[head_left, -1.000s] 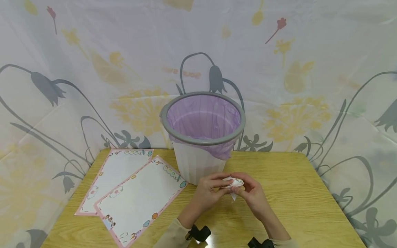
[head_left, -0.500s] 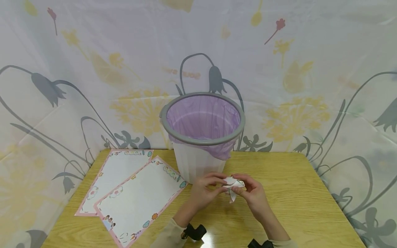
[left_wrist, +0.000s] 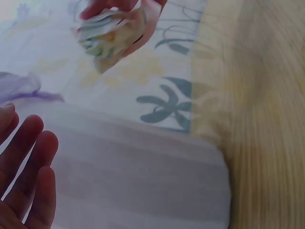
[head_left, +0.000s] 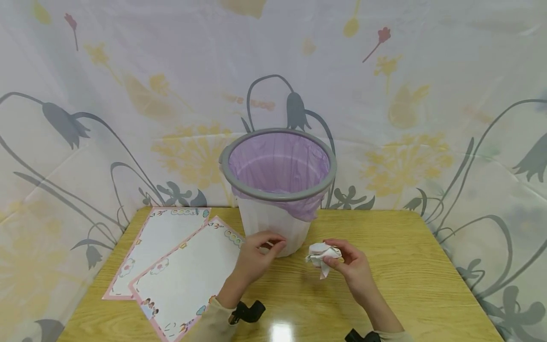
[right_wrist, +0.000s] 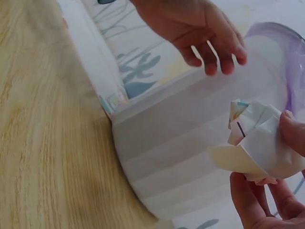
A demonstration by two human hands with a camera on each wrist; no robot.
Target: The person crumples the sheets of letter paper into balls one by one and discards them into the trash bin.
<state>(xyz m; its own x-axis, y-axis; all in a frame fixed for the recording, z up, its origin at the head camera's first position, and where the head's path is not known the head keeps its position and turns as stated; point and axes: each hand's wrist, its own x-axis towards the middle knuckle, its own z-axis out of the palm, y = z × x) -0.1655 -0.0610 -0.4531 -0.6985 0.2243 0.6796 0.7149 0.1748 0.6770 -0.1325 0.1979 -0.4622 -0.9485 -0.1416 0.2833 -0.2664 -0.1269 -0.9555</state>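
Observation:
A crumpled sheet of paper, white with small printed colours, is pinched between the thumb and fingers of my right hand. In the right wrist view the crumpled paper shows several folds and a loose flap. My left hand is apart from it, holding nothing, its fingers loosely bent in front of the bin. Behind both hands stands a white waste bin with a grey rim and a purple liner bag. The left wrist view shows the left fingers separated.
Two flat sheets with pink printed borders lie overlapping left of the bin: the nearer sheet partly covers the farther sheet. A wooden table carries everything. Close behind it hangs a flower-patterned cloth.
My left hand has let go of the crumpled paper and moved left, away from the right hand. The right hand keeps the paper in nearly the same place.

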